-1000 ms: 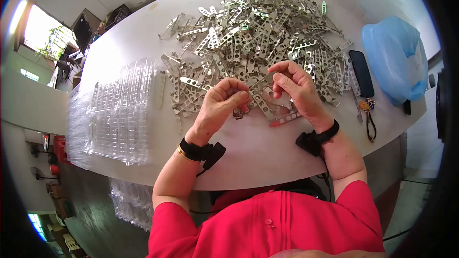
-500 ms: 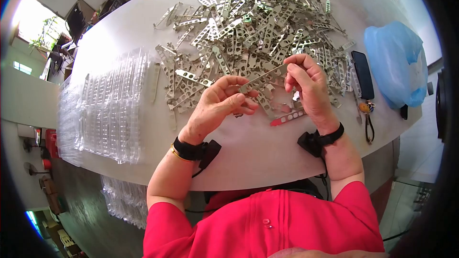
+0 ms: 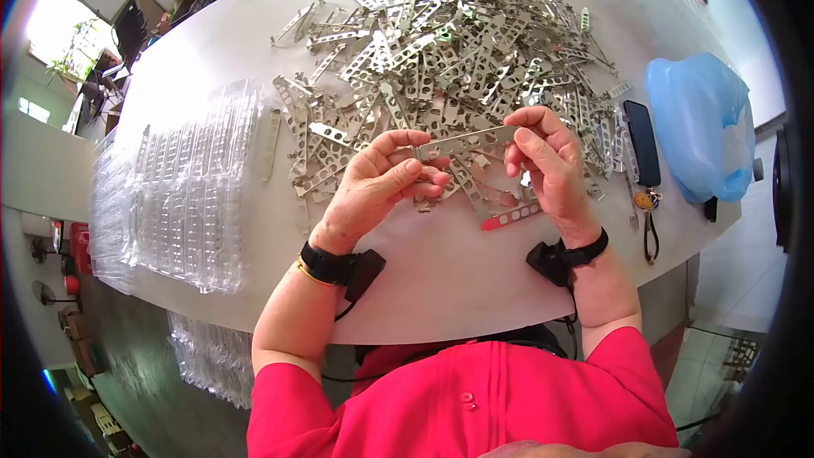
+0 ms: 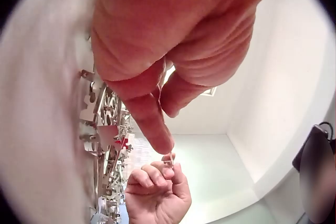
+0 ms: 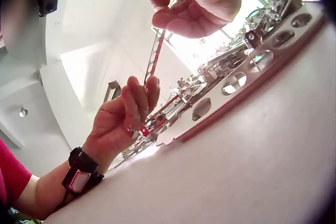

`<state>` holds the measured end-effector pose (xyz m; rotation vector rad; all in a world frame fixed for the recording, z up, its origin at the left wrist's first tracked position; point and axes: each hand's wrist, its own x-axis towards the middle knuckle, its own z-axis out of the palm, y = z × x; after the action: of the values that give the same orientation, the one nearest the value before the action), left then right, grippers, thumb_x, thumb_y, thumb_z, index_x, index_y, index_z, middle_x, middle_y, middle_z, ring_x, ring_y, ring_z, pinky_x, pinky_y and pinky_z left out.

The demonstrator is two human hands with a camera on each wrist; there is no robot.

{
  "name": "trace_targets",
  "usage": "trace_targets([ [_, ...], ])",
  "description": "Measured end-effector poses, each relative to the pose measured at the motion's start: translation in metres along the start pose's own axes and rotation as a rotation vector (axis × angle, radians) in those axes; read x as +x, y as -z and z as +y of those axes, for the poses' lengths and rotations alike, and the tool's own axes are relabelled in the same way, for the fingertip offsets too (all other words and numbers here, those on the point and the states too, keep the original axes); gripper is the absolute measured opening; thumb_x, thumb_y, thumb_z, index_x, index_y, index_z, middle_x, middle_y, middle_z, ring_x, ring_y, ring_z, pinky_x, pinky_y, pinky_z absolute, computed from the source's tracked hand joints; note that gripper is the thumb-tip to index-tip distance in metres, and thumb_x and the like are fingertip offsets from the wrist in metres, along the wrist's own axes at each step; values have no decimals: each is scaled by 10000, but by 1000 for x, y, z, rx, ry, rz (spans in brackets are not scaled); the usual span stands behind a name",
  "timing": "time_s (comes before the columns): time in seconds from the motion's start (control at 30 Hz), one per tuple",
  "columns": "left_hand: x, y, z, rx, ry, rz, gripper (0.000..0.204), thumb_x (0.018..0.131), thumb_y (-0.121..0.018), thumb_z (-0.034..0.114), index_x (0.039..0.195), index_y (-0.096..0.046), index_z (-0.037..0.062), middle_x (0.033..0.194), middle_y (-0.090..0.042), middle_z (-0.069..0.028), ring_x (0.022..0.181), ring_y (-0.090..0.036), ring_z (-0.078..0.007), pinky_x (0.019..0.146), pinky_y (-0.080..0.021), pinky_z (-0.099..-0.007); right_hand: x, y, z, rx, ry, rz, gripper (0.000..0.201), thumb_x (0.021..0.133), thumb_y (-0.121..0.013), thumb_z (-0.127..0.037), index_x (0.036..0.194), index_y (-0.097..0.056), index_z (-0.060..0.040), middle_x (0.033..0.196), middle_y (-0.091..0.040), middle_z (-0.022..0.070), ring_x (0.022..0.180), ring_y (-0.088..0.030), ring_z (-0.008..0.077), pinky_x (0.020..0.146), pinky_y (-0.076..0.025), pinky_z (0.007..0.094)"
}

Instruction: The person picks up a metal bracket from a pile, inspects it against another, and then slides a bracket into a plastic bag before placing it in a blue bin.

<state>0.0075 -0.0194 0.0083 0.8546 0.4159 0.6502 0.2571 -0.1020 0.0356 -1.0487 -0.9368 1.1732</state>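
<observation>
A slim metal bracket with a row of holes [image 3: 466,142] spans the gap between both hands, over the near edge of a heap of similar brackets [image 3: 449,51]. My left hand [image 3: 365,191] pinches its left end between thumb and fingers. At the other end, the thumb and index finger of my right hand [image 3: 549,165] grip the tip. The right wrist view shows the bracket's holes [image 5: 154,56] between the two hands. Below my right hand, a loose bracket [image 3: 513,215] with a reddish sheen lies on the table.
Stacked clear plastic trays [image 3: 191,195] stand on the left of the white table [image 3: 424,288]. On the right lie a black phone [image 3: 642,142], a key ring with a strap [image 3: 649,202] and a blue plastic bag [image 3: 699,127]. Clear plastic sheeting [image 3: 653,0] is at the back right.
The hands have drawn apart a little, the left one moving leftward. The bracket has risen from the heap, tilted up at its right end, then turned nearer level with its face showing.
</observation>
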Motion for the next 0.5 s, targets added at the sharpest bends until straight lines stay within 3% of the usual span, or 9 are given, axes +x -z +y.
trace_targets([
  [0.5,-1,0,3,9,-33,-31,414,1009,-558,88,1388,-422,-5,1179,-634,-249,976,-696,-217,865,-586,-321,-4,-3,-6,57,16,-67,233,967,-558,-107,1178,-575,-8,867,-628,42,750,-599,107,719,-500,259],
])
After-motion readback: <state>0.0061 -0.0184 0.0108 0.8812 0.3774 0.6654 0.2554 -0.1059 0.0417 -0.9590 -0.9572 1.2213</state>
